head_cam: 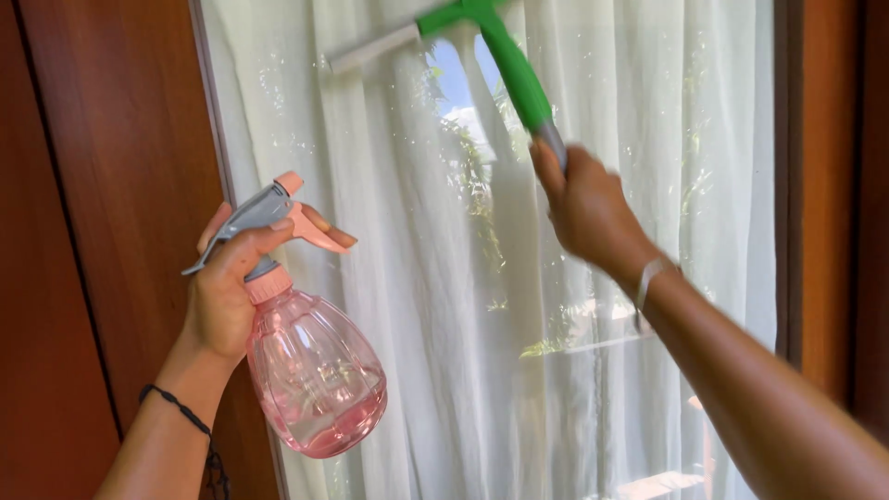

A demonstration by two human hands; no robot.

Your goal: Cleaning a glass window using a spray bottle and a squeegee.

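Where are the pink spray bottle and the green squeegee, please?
pink spray bottle (315, 380), head view, on its clear rounded body.
green squeegee (515, 74), head view, on the middle of its green handle.

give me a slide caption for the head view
Right hand holds a green squeegee to the window; left hand holds a pink spray bottle.

green squeegee (505, 65) raised, pink spray bottle (310, 366) tilted

A glass window pane (593, 389) in a reddish-brown wooden frame (120, 185); sheer white curtain (370, 185) behind it; daylight and green foliage reflected.
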